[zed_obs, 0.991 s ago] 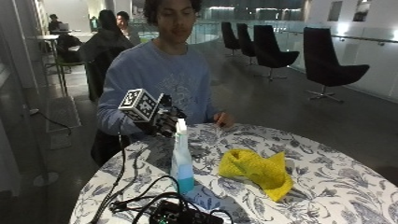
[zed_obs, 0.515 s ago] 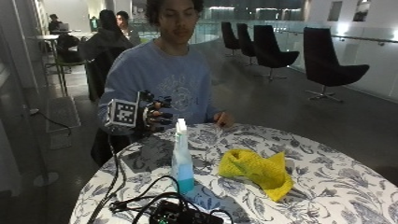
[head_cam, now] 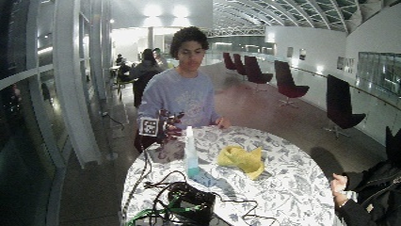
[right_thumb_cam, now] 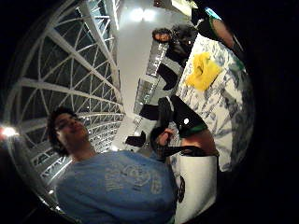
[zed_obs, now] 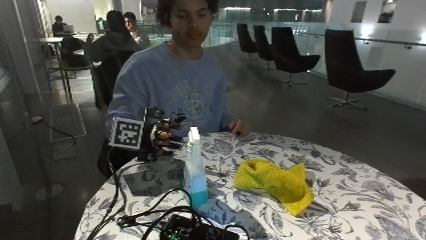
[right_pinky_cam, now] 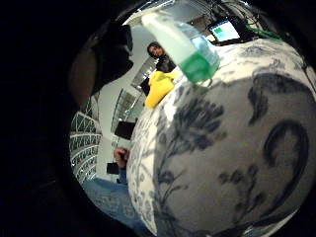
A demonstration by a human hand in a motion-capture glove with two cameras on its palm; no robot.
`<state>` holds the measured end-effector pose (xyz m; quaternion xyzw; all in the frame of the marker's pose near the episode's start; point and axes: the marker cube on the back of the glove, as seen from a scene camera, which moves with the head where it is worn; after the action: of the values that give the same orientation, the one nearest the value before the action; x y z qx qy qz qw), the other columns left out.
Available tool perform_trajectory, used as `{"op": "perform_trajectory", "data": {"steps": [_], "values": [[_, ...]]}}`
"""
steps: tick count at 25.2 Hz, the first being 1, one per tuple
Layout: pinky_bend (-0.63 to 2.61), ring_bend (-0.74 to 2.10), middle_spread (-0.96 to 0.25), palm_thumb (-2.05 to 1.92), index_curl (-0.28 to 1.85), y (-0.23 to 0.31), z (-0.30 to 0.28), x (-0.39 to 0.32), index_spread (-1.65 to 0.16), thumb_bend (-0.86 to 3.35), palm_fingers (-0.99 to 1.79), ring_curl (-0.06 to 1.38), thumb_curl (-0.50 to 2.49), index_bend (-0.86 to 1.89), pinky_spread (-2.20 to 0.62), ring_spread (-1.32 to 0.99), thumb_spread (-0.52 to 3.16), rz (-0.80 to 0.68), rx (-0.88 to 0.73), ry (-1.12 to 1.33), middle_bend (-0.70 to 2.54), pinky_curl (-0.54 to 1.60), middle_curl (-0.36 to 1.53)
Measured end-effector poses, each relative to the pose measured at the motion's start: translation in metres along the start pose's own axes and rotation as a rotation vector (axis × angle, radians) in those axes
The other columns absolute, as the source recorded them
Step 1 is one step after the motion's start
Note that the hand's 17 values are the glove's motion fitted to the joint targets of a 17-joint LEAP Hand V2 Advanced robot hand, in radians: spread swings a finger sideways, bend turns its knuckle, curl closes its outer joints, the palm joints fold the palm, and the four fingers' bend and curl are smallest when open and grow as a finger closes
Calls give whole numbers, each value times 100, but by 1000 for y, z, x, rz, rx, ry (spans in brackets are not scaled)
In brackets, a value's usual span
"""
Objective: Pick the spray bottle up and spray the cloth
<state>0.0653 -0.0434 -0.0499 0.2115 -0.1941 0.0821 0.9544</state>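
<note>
One spray bottle [zed_obs: 194, 167] stands upright on the patterned desk [zed_obs: 346, 200], with the yellow cloth [zed_obs: 276, 180] lying just beside it, and the gloved right hand [zed_obs: 163, 137] hovers near the bottle's top with fingers [zed_obs: 174, 121] spread and holding nothing. My worry is that a tall, narrow bottle could tip if clipped sideways during the reach, falling toward the cables [zed_obs: 143, 212] close by. No label or writing on the bottle is readable.

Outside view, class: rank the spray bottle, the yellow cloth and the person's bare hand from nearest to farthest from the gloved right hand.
1. Spray bottle, upright on the table just beside the gloved right hand.
2. Bare hand, resting at the table's far edge.
3. Yellow cloth, crumpled beyond the bottle.
</note>
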Motion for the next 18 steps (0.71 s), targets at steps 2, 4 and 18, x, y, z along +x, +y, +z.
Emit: {"op": "perform_trajectory", "data": {"steps": [2, 4, 18], "values": [[22, 40, 0, 63, 26, -21, -5, 12, -33, 19, 71, 28, 27, 13, 21, 3, 106, 6, 15, 35, 24, 26, 29], [23, 40, -1, 64, 26, -40, -7, 27, -33, 18, 71, 28, 28, 12, 21, 3, 106, 25, 31, 63, 24, 27, 30], [40, 39, 1, 70, 20, -113, 28, 86, -35, 7, 56, 31, 32, 7, 23, 5, 100, 197, -4, 88, 23, 34, 34]]}}
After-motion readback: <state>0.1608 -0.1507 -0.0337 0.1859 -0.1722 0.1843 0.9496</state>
